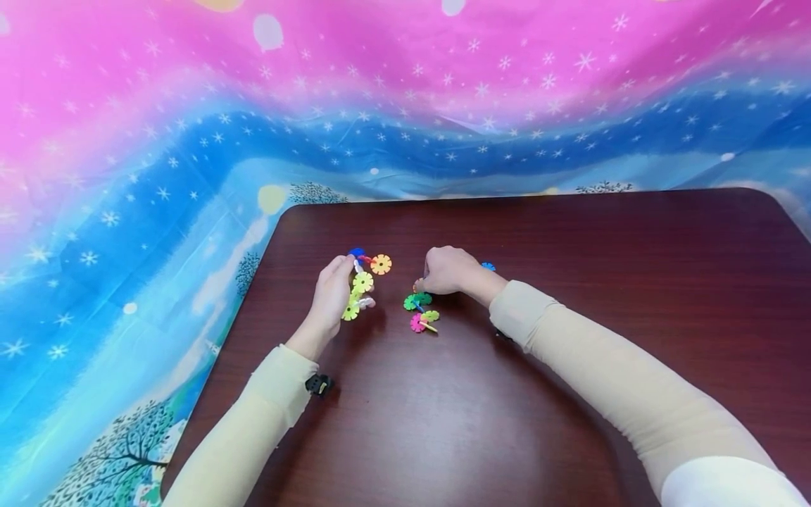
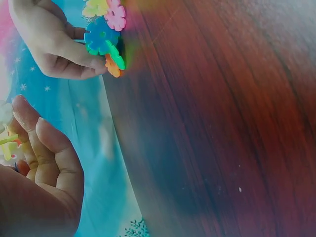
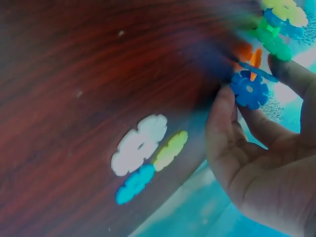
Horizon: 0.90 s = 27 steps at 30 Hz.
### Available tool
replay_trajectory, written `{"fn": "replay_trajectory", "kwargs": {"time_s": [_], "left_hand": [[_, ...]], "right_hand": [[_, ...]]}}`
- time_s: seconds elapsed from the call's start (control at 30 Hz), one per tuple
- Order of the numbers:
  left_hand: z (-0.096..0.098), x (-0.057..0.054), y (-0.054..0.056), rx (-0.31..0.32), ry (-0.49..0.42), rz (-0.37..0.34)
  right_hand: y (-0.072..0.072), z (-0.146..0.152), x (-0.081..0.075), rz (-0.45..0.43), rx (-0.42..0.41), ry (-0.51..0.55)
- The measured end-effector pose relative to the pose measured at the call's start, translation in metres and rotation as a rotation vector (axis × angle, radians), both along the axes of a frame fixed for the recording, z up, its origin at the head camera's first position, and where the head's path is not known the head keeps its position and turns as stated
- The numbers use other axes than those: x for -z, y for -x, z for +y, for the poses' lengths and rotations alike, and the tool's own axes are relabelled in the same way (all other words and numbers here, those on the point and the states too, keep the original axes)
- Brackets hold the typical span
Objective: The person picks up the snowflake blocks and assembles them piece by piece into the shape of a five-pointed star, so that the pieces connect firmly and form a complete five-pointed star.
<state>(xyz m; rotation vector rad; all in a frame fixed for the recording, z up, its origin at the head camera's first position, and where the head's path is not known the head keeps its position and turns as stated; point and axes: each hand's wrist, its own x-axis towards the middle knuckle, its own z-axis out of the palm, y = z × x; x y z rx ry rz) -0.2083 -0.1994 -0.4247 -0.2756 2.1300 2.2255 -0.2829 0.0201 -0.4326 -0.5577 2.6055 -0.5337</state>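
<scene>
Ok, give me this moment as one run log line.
left hand: holding toy flower chain | right hand: pinching second chain | white flower: on table, beside blue flower

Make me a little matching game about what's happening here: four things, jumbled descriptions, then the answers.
1. Left hand
2. Right hand
3. White flower disc
4. Cloth backdrop

A. lies beside a blue disc
B. pinches a chain with green and bright pink discs
C. pink and blue, star-patterned
D. holds a chain with yellow-green and white discs

Pairs: 1-D, 2-B, 3-A, 4-C
</scene>
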Motion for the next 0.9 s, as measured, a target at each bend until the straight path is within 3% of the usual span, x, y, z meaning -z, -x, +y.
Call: {"fn": "replay_trajectory", "kwargs": {"time_s": [0.2,0.47,0.6,0.7,0.83,0.9], "left_hand": [[0.007,-0.001,0.000,0.047,-0.046,-0.007],[0.019,-0.005,-0.003,0.114,-0.031,-0.020],[0.027,-0.006,-0.005,0.136,-0.013,-0.017],[0.032,-0.004,-0.005,0.127,0.038,0.024],[0.039,0.000,-0.006,0.109,0.130,0.068],[0.043,0.001,-0.006,0.119,0.132,0.063]], "right_hand": [[0.000,0.010,0.002,-0.038,0.017,0.160],[0.001,0.039,0.002,-0.087,0.055,0.393],[-0.004,0.056,-0.001,-0.114,0.096,0.445],[-0.009,0.066,-0.004,-0.136,0.111,0.463],[-0.014,0.077,-0.005,-0.146,0.097,0.445],[-0.015,0.081,-0.004,-0.140,0.086,0.428]]}}
